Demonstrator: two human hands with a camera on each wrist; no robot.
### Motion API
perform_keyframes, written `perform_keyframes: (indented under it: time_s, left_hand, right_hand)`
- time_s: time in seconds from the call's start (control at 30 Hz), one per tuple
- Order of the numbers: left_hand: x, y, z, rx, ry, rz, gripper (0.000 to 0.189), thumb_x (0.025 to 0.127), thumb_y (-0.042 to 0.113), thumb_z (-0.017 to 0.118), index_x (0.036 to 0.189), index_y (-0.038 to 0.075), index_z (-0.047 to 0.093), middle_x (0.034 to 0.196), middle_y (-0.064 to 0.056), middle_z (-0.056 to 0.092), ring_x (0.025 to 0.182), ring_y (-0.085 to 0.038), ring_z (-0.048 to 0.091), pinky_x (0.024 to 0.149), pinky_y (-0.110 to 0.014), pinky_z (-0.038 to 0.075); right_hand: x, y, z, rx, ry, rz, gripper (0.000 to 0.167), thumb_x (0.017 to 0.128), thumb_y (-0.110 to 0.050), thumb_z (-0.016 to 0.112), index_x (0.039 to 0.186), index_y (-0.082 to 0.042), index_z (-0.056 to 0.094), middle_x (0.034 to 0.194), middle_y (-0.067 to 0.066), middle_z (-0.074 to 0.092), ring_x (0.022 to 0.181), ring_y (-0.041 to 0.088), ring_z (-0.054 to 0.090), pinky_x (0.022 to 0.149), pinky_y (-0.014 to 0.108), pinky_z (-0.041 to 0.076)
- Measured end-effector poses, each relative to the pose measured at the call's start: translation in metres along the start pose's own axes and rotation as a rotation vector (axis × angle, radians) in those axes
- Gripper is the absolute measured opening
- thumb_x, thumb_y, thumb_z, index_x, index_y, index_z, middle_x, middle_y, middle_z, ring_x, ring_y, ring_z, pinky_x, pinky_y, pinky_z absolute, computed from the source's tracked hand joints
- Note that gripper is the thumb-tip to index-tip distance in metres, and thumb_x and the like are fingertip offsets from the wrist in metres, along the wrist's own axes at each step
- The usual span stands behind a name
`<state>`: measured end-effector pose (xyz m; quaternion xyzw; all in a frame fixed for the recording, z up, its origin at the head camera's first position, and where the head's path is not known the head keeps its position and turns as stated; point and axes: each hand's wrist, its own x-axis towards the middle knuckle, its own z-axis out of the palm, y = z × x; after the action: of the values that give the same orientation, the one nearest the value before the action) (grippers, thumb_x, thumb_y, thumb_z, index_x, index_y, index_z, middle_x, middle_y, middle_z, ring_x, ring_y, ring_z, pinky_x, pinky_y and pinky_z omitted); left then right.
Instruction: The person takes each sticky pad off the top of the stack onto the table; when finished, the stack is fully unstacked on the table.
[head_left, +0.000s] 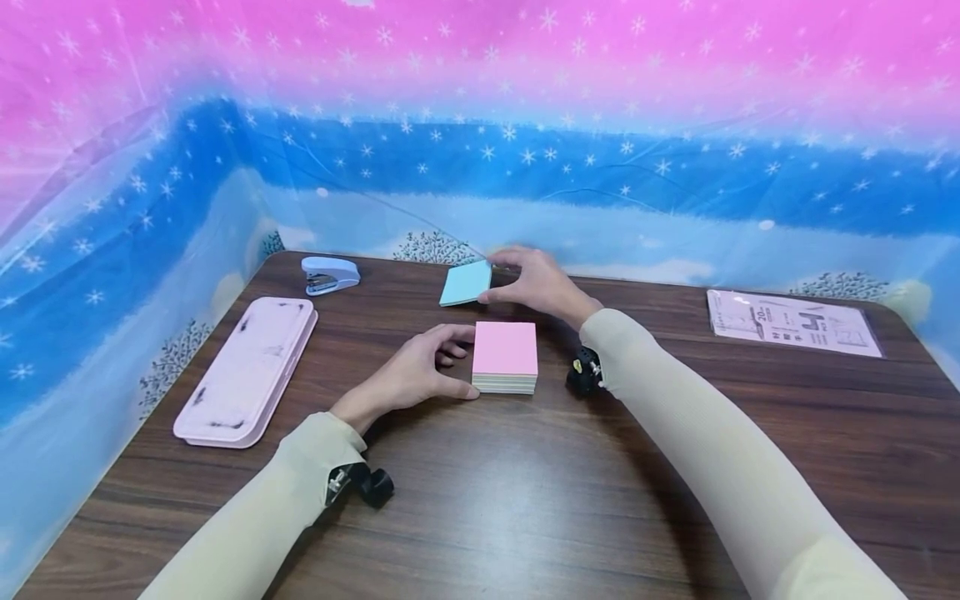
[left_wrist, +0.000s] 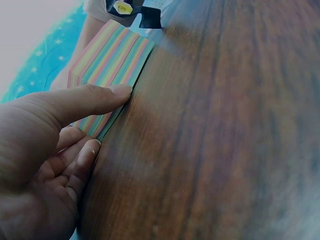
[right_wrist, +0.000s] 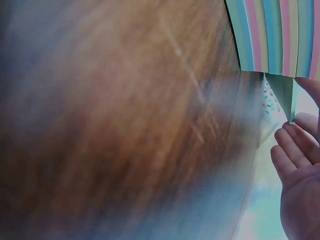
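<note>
Pink-topped sticky-note stack (head_left: 506,350) first: it's sitting flat around the middle of the bench (head_left: 480,517). Going big to small, there's a pink and blue snowflake backdrop (head_left: 480,150) hung along the back and left side, then the dark wood-grain bench itself. Over near the left edge is a pale pink pencil case (head_left: 243,371), lying at a slant. Across on the right side there's a flat printed packet (head_left: 795,323). The left hand (head_left: 416,367) is holding the stack by its left side, thumb at the near corner and fingers curled round the far one. The right hand (head_left: 540,283) has its grip narrowed on the right edge of a thin light-blue sticky-note pad (head_left: 467,283), pinching it just beyond the stack. The pad's tilted, can't tell if it's touching the bench. Smallish lavender stapler (head_left: 330,275) sits near the back left corner, beyond the pencil case.
</note>
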<state>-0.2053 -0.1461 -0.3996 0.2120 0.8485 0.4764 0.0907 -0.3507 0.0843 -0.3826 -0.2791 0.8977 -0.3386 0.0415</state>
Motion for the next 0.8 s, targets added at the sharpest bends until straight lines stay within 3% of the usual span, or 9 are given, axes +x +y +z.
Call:
perform_keyframes:
  time_s: [0.5, 0.8]
  left_hand:
    - [0.0012, -0.0014, 0.0001, 0.004, -0.003, -0.004, 0.083, 0.082, 0.013, 0.092, 0.154, 0.005, 0.052, 0.141, -0.011, 0.06, 0.122, -0.028, 0.059, 0.104, -0.043, 0.05]
    - [0.0011, -0.0011, 0.0001, 0.007, -0.005, -0.004, 0.083, 0.082, 0.013, 0.092, 0.154, 0.005, 0.052, 0.141, -0.011, 0.06, 0.122, -0.028, 0.059, 0.104, -0.044, 0.05]
  right_hand:
    - [0.0031, -0.0015, 0.0041, -0.045, -0.109, -0.023, 0.077, 0.088, -0.043, 0.089, 0.15, -0.007, 0.061, 0.152, 0.011, 0.057, 0.142, 0.029, 0.049, 0.115, 0.045, 0.042]
    - [0.0031, -0.0033, 0.0047, -0.111, -0.127, -0.051, 0.076, 0.09, -0.041, 0.088, 0.15, -0.004, 0.059, 0.155, 0.015, 0.055, 0.147, 0.031, 0.045, 0.119, 0.046, 0.037]
